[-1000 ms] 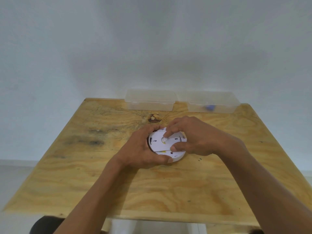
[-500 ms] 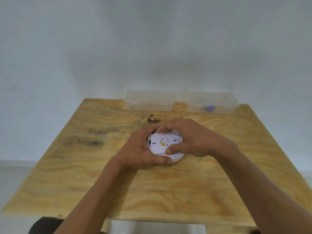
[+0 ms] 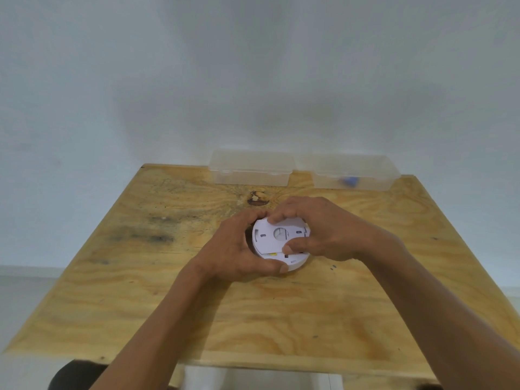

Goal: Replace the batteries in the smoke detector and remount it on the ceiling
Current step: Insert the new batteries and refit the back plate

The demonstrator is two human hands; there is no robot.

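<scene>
The round white plastic smoke detector is sitting near the middle of the pale plywood counter, back side facing up, with both hands wrapping around it. The left hand is cupping the detector's left edge: its fingers are curling around the far-left rim and its thumb is lying along the near rim, pressing against the lower white body. The right hand is coming in from the right and gripping the flat white round mounting plate that is lying on top of the detector; its fingertips are curling over the plate's far edge and its thumb is pinching in at the near edge, beside a small yellow mark. The plate is sitting slightly off-centre on the body, so a crescent of the lower housing is showing at the near right. A circular opening is showing in the middle of the plate, with small slots on either side of it.

At the far edge of the counter two clear plastic lidded boxes are standing side by side: the left clear box and the right clear box, the right one holding a small blue object too blurred to identify. A dark knot is marking the wood just beyond the hands
</scene>
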